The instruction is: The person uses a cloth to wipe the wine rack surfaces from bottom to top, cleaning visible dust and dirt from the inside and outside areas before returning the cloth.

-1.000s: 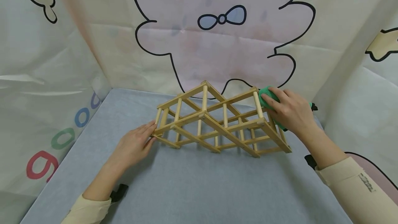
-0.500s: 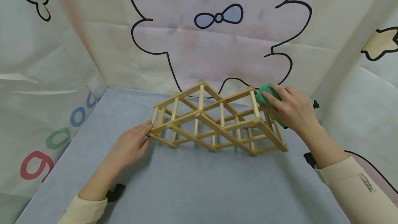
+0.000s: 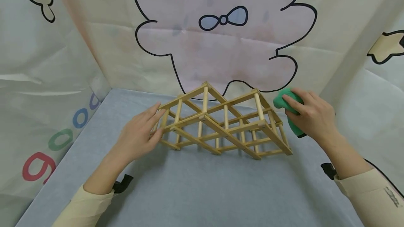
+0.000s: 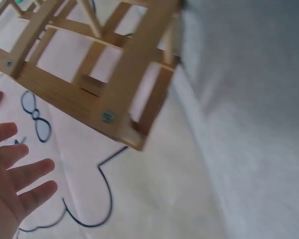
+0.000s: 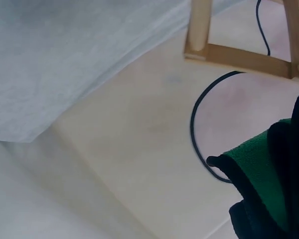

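Note:
A slatted wooden folding rack (image 3: pixel 231 138) stands zigzag on the table, its pale bars joined by round dowels. Beside its left end is my left hand (image 3: pixel 135 134), with fingers extended. The left wrist view shows a gap between those spread fingers (image 4: pixel 32 172) and the rack's end slats (image 4: pixel 134 64). Off the rack's right end, my right hand (image 3: pixel 315 116) grips a bunched green cloth (image 3: pixel 282 101). In the right wrist view the cloth (image 5: pixel 259 164) shows black edging, and it hangs apart from the rack's corner (image 5: pixel 199 30).
Light blue-grey fabric covers the table (image 3: pixel 221 192). Behind it hangs a pale backdrop (image 3: pixel 252 59) with a cartoon bear outline, close to the rack's rear. Printed side sheets (image 3: pixel 41 97) rise along the left and right edges.
My right hand has drawn the green cloth rightward, away from the rack's right end. My left hand has come off the rack's lower left corner and risen slightly. The rack stays in place.

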The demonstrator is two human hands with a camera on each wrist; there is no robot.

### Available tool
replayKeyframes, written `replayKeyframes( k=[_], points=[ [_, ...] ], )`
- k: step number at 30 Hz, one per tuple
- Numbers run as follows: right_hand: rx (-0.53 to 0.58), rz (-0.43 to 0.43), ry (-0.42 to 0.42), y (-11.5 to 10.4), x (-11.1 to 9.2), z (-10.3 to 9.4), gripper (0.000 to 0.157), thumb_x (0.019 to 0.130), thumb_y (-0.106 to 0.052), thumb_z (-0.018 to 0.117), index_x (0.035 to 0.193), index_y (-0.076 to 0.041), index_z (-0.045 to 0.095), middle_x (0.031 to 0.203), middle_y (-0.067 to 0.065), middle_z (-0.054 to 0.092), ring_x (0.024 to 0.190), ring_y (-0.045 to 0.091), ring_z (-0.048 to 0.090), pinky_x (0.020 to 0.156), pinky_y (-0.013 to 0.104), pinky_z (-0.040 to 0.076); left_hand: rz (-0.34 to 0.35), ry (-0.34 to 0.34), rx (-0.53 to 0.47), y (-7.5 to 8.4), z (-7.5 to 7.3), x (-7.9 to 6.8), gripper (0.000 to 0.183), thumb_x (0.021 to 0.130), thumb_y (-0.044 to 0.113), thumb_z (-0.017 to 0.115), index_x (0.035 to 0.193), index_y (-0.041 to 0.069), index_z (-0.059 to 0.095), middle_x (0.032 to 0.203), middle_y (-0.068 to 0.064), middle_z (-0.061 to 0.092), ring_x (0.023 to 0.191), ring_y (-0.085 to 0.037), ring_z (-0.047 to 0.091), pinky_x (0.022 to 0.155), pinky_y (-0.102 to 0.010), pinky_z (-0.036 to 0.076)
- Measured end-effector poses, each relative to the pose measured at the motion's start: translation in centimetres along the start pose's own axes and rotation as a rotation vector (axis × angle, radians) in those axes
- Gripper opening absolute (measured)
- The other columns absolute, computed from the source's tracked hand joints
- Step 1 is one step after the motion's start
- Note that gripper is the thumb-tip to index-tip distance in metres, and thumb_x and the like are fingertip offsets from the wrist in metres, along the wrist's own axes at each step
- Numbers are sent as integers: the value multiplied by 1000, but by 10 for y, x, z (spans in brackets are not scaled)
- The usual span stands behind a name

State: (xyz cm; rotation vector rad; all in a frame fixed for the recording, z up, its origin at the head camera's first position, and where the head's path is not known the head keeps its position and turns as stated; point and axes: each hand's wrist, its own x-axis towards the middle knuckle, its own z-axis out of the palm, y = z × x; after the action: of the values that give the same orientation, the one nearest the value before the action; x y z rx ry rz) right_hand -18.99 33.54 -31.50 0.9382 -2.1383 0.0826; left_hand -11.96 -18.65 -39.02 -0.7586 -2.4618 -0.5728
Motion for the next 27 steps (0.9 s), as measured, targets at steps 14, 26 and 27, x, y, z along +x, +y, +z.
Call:
replayKeyframes(
  k=[14,26,27],
  points=[
    [-24,120,-12,16,-56,-14,53,104,-48,52,109,-3,79,115,24,69,83,49,64,54,65,51,166,117,-82,47,10,53,73,108,60,43,150,1,55,158,-20,49,140,-39,53,109,-59,48],
    [-80,172,-104,13,-101,-25,74,109,-60,36,110,1,78,115,26,68,81,48,64,46,60,50,231,47,-76,79,22,86,70,98,41,74,153,4,53,162,-21,43,144,-35,49,118,-49,42],
    [-80,177,-101,13,-104,-25,74,109,-60,36,110,1,78,114,26,69,81,48,64,46,60,50,234,33,-63,81,22,87,70,97,40,77,153,5,53,162,-21,43,144,-35,49,117,-49,43]
  ],
)
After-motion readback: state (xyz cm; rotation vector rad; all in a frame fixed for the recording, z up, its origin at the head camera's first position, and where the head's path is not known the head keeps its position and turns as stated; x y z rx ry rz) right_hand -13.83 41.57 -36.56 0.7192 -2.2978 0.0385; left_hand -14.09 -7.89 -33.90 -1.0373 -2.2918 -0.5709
